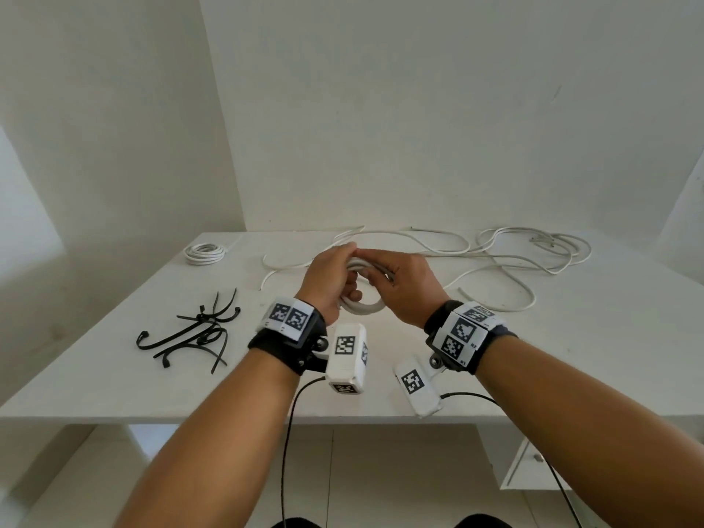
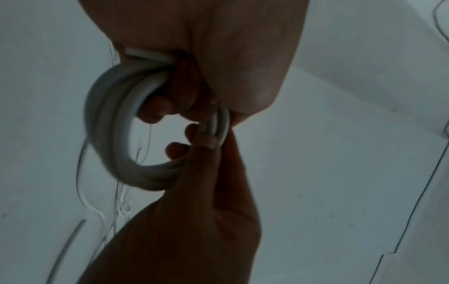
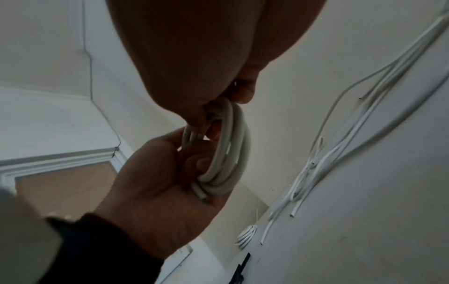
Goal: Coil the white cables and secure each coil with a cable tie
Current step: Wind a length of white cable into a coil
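A small coil of white cable point(image 1: 364, 304) hangs above the middle of the white table point(image 1: 95, 383), held between both hands. My left hand point(image 1: 331, 278) grips its left side, fingers curled through the loops point(image 2: 109, 134). My right hand point(image 1: 398, 285) pinches the opposite side of the coil point(image 3: 234, 151) between thumb and fingers. One cut cable end point(image 3: 200, 196) lies against the left palm. Several black cable ties point(image 1: 194, 333) lie in a loose heap on the table to the left of the hands.
A finished white coil point(image 1: 204, 253) lies at the table's back left. Loose white cables point(image 1: 514, 261) sprawl across the back and right of the table. Walls close in behind and on the left. A white drawer unit point(image 1: 533, 466) stands under the table's right side.
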`<state>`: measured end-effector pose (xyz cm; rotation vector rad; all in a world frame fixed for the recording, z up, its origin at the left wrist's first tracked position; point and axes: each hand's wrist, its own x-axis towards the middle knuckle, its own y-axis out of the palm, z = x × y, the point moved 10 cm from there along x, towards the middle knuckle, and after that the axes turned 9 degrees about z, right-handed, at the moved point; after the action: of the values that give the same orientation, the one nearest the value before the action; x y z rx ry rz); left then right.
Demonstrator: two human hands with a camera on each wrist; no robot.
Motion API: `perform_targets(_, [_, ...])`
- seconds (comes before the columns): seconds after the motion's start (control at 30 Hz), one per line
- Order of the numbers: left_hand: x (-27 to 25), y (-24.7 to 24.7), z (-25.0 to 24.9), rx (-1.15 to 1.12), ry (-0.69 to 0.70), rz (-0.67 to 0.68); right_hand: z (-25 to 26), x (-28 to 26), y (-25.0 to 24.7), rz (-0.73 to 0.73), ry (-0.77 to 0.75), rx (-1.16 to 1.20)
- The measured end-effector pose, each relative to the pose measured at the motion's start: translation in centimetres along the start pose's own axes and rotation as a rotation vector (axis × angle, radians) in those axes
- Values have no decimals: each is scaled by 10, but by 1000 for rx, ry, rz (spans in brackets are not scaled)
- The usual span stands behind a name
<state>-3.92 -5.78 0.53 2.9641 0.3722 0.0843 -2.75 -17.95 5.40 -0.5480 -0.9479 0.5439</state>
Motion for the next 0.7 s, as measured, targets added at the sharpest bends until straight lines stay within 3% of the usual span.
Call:
perform_targets(0.1, [-4,-16,-2,-70,85,-186,12,6,15,28,-21,-79])
perform_targets(0.27, [-8,-44,-1,-242,103,-348,-3,15,39,195,194,-220])
perform_targets(0.37, [-4,-52,2,-208,48,-247,2,27,48,297,181,-294])
perform_targets(0.47, [2,-50,4,-118,-80,38,2,33,60,432,175,-400])
perform_targets(0.53, [-2,-54,6,-100,-149,137,6,37,72,516,152,-476])
perform_targets(0.6, [-7,-66,4,-102,-149,94,17,45,85,562,114,-509])
perform_targets(0.7, [-15,-102,-13,63,-11,-141,36,62,104,574,73,-455])
